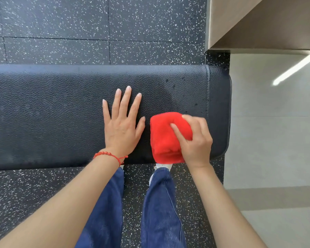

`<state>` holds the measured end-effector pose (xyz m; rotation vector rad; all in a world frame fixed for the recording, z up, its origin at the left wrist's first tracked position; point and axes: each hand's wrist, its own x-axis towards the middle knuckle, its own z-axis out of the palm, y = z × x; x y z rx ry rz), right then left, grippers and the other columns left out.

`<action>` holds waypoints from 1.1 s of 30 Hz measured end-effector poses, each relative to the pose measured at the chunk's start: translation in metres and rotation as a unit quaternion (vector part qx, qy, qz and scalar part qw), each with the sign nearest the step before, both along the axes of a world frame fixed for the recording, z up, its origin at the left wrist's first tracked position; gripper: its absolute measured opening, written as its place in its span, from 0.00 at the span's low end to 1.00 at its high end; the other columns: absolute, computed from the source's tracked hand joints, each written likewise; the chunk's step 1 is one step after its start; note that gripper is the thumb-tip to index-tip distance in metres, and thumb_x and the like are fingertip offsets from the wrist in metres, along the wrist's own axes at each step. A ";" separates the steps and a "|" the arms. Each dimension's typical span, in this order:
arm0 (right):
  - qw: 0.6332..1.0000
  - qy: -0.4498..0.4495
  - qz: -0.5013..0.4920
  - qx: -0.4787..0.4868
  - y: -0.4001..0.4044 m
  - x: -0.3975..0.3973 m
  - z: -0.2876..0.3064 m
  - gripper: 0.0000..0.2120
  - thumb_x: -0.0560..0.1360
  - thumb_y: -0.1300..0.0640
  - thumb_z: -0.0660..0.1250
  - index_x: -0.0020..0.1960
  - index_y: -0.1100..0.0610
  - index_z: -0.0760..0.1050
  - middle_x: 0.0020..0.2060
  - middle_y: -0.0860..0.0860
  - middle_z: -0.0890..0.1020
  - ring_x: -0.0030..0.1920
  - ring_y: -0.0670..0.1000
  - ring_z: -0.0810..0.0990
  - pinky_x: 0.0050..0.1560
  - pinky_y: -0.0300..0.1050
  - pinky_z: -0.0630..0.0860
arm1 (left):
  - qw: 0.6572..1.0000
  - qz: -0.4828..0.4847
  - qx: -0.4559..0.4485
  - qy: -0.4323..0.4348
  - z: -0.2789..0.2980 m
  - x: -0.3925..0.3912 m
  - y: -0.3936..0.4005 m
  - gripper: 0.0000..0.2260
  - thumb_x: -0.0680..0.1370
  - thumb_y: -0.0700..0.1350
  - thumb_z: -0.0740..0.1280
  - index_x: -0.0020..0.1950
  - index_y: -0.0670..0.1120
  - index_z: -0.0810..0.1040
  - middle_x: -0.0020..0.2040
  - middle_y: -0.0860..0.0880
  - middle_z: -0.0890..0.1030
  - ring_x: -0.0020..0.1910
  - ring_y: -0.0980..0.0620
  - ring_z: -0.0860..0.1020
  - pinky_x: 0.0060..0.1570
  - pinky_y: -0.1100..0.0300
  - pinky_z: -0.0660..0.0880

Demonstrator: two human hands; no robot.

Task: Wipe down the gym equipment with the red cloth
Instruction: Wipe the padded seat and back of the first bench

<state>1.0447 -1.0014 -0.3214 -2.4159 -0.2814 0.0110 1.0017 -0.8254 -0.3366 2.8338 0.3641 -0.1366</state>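
At the right end of the padded tabletop, the right hand is clenching the folded cloth against the near edge, presumably to wipe. The left hand is lying flat and released just beside it, apparently for bracing.

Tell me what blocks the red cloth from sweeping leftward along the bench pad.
The left hand does. It lies flat, fingers spread, on the bench pad directly left of the red cloth, which the right hand grips near the pad's right end. Beyond the left hand, the pad looks bare.
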 end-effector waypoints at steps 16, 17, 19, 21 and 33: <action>0.996 -0.061 -0.058 0.024 0.020 0.093 0.000 0.12 0.70 0.57 0.72 0.49 0.65 0.78 0.40 0.62 0.79 0.40 0.59 0.80 0.46 0.43 0.71 | 0.999 0.048 -0.025 0.000 0.009 0.007 -0.013 0.24 0.76 0.50 0.56 0.71 0.43 0.66 0.73 0.41 0.62 0.72 0.39 0.58 0.68 0.37 0.49; 0.996 -0.062 -0.056 0.021 0.014 0.085 0.000 0.12 0.70 0.58 0.72 0.49 0.65 0.78 0.40 0.62 0.79 0.41 0.59 0.80 0.46 0.42 0.71 | 0.998 0.047 -0.029 -0.004 0.011 0.008 -0.017 0.24 0.76 0.50 0.57 0.71 0.43 0.66 0.73 0.41 0.62 0.72 0.39 0.58 0.68 0.37 0.49; 0.997 -0.062 -0.039 0.015 -0.002 0.065 -0.001 0.12 0.70 0.59 0.72 0.49 0.66 0.78 0.41 0.62 0.79 0.41 0.58 0.80 0.48 0.41 0.72 | 0.999 0.029 -0.032 -0.014 0.013 0.011 -0.026 0.24 0.76 0.49 0.57 0.71 0.44 0.66 0.73 0.41 0.63 0.72 0.39 0.58 0.68 0.37 0.49; 0.999 -0.048 -0.018 0.005 -0.021 0.039 0.000 0.13 0.71 0.57 0.72 0.50 0.66 0.78 0.41 0.61 0.79 0.42 0.57 0.80 0.50 0.40 0.73 | 0.999 0.003 -0.036 -0.020 0.013 0.016 -0.036 0.24 0.76 0.49 0.57 0.71 0.44 0.66 0.73 0.41 0.63 0.72 0.39 0.59 0.68 0.37 0.50; 0.999 -0.008 -0.048 -0.011 -0.056 -0.001 0.001 0.14 0.69 0.55 0.72 0.49 0.65 0.79 0.41 0.61 0.79 0.42 0.57 0.80 0.50 0.42 0.73 | 0.999 -0.030 -0.014 0.000 0.001 0.020 -0.049 0.23 0.77 0.49 0.56 0.72 0.46 0.65 0.73 0.42 0.62 0.72 0.40 0.58 0.68 0.37 0.50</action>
